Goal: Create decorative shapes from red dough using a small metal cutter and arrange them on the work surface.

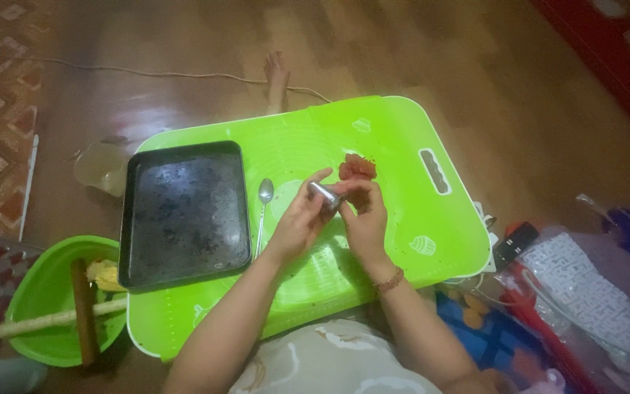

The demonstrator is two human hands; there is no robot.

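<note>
Far left, on the wooden floor (417, 66): round green plastic bowl (41, 292), holding a brown wooden rolling pin (83, 310), a pale stick (56, 321) lying across it and something yellowish (105, 273) at the rim. Just above, a clear glass cup (100, 168) beside the board's edge. Next over, dark rectangular metal baking tray (184, 211), flat on the left part of the bright green plastic pastry board (402, 138). Just right of the tray, a long-handled silver metal spoon (264, 208), lying on the board, bowl end away from the body. Centre now: left hand (299, 222) raised over the board, fingers curled and pinching a small shiny silver metal piece (324, 194). Right hand (364, 219) tight against it, fingertips closed on the same piece from the other side; beaded bracelet (388, 281) at that wrist. Just beyond the fingertips, a small reddish-brown lump of filling (357, 166), resting on the board, apart from the metal piece. Top of view, a bare foot (277, 73) and a thin cable (147, 73) on the floor. Far right, clear plastic bags (585, 292) and a dark small device (515, 244) just off the board's edge.
</note>
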